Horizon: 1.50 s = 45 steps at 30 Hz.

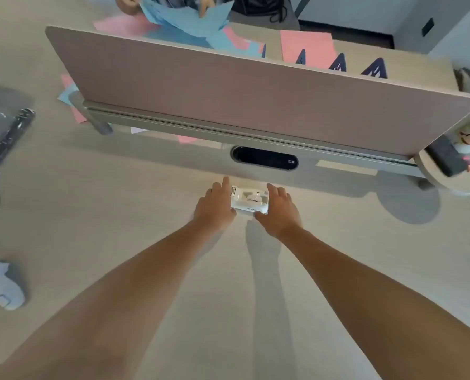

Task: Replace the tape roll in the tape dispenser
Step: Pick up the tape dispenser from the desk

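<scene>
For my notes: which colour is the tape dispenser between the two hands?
White, seen in the head view: the tape dispenser sits on the beige desk.

Tape dispenser (249, 200): white plastic, smooth, glossy. Desk (135, 204): pale wood-grain laminate, matt. Divider panel (255, 105) along the desk's far edge: brownish cloth, matt, finely textured; its base rail (201, 124) looks like brushed grey metal. Oval cable port (264, 158): glossy black plastic. Pink sheets (308, 48): matt paper.

A single wide-angle view from the person's head looks steeply down and forward over the worktop (118, 215). Both forearms reach away from the lens toward the divider panel (255, 105), which crosses the upper frame.
</scene>
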Motion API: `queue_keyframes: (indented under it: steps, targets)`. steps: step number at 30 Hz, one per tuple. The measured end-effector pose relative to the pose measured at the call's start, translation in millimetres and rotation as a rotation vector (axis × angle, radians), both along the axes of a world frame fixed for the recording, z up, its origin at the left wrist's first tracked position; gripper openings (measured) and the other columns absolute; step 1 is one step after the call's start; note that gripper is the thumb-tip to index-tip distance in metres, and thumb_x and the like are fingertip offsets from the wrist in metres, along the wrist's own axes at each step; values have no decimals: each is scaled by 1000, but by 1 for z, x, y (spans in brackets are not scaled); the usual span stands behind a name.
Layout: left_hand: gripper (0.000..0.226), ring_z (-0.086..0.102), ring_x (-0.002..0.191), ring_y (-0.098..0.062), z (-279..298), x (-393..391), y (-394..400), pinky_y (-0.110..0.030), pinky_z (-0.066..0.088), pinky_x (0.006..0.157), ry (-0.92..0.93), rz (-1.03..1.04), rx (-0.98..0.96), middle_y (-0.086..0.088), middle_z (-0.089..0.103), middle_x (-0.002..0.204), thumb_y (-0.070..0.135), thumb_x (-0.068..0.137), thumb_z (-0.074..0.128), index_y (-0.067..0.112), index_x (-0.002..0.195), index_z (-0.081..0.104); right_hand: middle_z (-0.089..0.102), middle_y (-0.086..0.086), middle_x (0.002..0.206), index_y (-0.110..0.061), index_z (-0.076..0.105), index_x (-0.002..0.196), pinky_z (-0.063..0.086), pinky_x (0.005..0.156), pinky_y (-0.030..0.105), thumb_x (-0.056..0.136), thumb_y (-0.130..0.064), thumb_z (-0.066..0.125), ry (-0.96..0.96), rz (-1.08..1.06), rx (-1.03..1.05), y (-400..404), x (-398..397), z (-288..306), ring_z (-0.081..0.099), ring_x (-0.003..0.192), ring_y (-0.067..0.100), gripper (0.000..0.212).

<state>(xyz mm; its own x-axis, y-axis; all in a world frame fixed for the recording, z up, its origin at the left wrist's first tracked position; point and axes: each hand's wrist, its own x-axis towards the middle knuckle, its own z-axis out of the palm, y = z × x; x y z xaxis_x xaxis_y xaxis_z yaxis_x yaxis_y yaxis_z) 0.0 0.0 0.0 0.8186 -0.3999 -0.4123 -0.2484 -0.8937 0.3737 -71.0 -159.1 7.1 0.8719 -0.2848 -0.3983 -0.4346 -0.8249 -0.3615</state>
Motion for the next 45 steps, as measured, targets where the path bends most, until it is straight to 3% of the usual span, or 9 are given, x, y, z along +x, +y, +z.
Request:
queue_keyframes:
  steps: [8,24,34,45]
  targets:
    - [56,51,119,-33,-20,4,-5,-45,51,85,-4,23,-120,-12,55,125,15,86,64,12,138,42,61,6,142,-19,51,147,51,100,41,94,-26,72,-104,-3,43,-4,2,-14,58,128,30,57]
    - [59,51,122,-32,-17,-81,28,-45,50,90,86,63,-118,-12,54,128,16,88,62,15,143,40,61,2,146,-22,54,149,49,97,35,93,-23,74,-90,-73,106,28,-82,-9,62,128,28,59]
    - [57,53,120,-34,-17,-163,52,-48,51,93,114,200,-152,-13,55,128,16,87,64,14,140,42,61,0,147,-23,55,149,51,98,37,92,-21,75,-117,-121,166,63,-161,-14,61,130,27,60]
    - [63,56,118,-31,-33,-261,90,-44,50,97,23,321,-278,-9,58,130,7,87,65,19,145,44,60,2,147,-23,54,149,52,101,40,93,-18,76,-155,-67,209,91,-246,-25,60,130,28,61]
